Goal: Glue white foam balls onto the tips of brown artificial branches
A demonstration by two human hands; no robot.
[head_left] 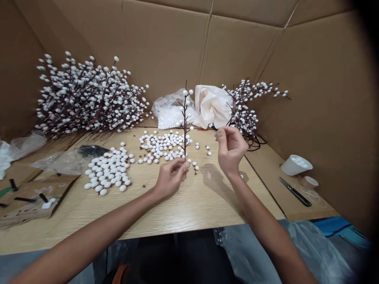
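My left hand (171,177) pinches the lower end of a dark brown artificial berry branch (185,122) and holds it upright. White berries sit on some of its twigs, mostly near the top, while other twigs are bare. To the right, my right hand (232,150) is raised and closed in a pinch, apart from the branch. Whatever lies between its fingertips, if anything, is too small to make out. Loose white berries (166,144) with brown bases are spread behind my left hand. A second group of white berries (108,169) lies to its left.
Big bundles of berry branches lie at the back left (91,94) and back right (244,104). Between them rest a clear bag of white balls (173,114) and a cream bag (211,104). At right are a white cup (296,165) and a knife (294,191). Cardboard walls (166,43) enclose the table.
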